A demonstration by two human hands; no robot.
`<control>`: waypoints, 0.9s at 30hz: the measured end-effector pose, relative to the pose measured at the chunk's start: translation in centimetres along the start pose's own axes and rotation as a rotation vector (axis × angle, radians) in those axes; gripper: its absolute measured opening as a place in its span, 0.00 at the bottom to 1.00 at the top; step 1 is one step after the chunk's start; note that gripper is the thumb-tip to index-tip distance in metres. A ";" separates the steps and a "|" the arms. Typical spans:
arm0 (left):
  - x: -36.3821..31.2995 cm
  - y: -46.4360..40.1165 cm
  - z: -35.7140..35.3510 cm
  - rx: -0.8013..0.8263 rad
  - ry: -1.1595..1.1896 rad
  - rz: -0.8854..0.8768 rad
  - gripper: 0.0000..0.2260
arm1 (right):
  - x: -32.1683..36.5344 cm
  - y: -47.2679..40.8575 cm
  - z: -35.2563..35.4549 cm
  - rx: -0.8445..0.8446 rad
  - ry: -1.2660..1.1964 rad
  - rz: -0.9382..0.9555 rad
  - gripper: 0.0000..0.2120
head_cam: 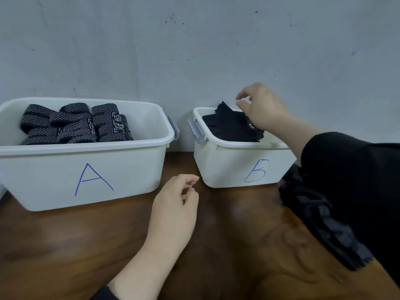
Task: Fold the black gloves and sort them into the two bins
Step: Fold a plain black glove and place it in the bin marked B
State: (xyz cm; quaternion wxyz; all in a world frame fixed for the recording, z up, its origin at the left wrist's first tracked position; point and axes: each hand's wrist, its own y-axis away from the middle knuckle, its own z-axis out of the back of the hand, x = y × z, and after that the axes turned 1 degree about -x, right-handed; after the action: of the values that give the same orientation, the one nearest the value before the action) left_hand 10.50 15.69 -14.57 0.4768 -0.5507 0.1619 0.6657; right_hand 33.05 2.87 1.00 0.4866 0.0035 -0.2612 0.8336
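Bin A (pixel 86 148) on the left holds a row of folded patterned gloves (pixel 75 124), roughly four or five bundles, packed toward its left and middle; the right end of A shows bare white wall. Bin B (pixel 227 167), smaller, sits to the right against the wall (pixel 194 40); plain black gloves (pixel 231 126) are piled in it, top one peaking above the back rim.

Right hand (pixel 259 109) is over B's far right corner; fingers loosely curled, tips apart, nothing pinched that I can see; heel of the hand looks to be touching the pile, so I judge it a drop or a press-down just finishing. Left hand (pixel 175 204) hovers above the table (pixel 65 245) between the bins; fingers loosely curled, holding nothing.

Progress: looks late; both bins loaded. A dark bundle (pixel 320 221) lies on the table at right, under the right sleeve (pixel 350 180); blurred, can't tell whether it's unsorted gloves or clothing. If gloves, that's what's left.

Room: open tabletop in front of both bins and in the gap between them; grey handles (pixel 195 129) of A and B face each other across that gap, near but apart; B is close to full, so further pieces may ride over its rim; A has spare room at its right end.
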 end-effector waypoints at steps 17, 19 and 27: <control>0.2 0.2 0.9 0.099 -0.071 -0.051 0.12 | 3.0 16.1 -1.2 -0.321 -0.470 0.254 0.10; 0.0 0.6 1.1 0.142 -0.125 -0.066 0.12 | 2.5 20.9 -3.3 -0.248 -0.444 0.231 0.12; -5.2 5.3 -7.1 0.239 -0.076 -0.088 0.12 | -4.5 29.3 -1.6 -0.212 -0.373 0.115 0.11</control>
State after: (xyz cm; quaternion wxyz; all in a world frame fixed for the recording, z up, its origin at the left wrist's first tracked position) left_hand 9.92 5.48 -14.04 0.5735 -0.4707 0.1977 0.6406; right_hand 11.97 -11.50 -14.20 0.3792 0.0914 -0.4324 0.8129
